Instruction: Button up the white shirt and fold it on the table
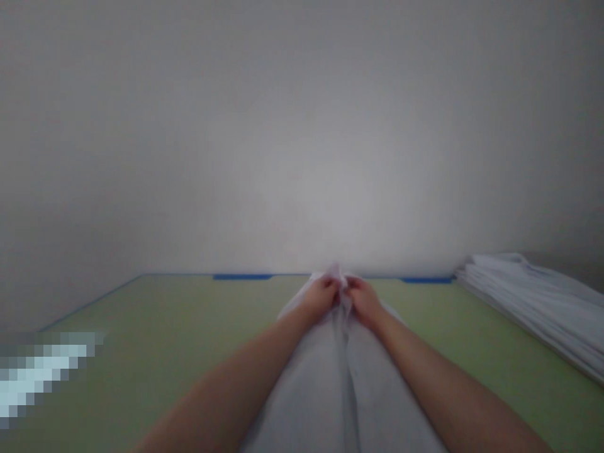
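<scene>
A white garment point(311, 384), perhaps a shirt or coat, lies lengthwise on the green table, its far end near the back edge. Down its middle runs an open front seam with a fold. At the far end my left hand point(323, 294) pinches the cloth just left of the seam. Close beside it, my right hand point(363, 299) grips the cloth on the right side of the seam. A bit of bunched fabric stands up between the two hands. Both sets of fingertips are partly hidden by the cloth and blurred.
The green table point(165, 340) has a blue edge with blue strips at the back. A stack of folded white cloth point(542, 302) lies along the right side. Behind the table rises a plain grey-white wall point(302, 138). A pixelated patch covers the lower left corner.
</scene>
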Tool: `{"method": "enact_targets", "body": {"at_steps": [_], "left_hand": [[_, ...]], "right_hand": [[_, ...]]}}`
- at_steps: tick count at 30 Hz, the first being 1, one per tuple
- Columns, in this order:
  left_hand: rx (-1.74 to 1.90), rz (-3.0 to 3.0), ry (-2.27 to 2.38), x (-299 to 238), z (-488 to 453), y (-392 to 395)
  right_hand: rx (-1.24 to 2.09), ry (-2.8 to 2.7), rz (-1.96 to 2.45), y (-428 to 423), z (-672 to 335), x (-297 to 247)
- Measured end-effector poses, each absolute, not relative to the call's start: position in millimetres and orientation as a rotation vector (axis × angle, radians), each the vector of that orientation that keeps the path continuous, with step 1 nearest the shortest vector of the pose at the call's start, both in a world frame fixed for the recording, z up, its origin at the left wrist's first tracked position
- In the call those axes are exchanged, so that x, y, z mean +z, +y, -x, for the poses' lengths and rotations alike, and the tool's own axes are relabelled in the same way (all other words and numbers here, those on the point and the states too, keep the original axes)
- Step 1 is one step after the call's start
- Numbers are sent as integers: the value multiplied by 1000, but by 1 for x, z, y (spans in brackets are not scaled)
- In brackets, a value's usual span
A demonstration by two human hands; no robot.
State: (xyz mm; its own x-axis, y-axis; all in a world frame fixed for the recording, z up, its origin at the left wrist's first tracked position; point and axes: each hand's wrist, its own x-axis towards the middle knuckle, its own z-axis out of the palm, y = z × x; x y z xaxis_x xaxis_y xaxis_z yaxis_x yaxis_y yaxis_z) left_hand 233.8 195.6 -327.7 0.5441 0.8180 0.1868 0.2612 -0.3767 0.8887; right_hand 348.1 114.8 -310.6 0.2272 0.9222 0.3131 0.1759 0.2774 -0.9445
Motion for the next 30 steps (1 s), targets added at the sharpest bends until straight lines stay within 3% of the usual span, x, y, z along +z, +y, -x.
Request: {"method": "enact_targets", "body": {"at_steps": [16, 30], "left_hand": [[1016, -1998, 964, -322, -226, 189], [994, -2206, 908, -320, -227, 183]], "right_hand": [[112, -1371, 1568, 114, -354, -316], [20, -1449, 1633, 117, -360, -319]]}}
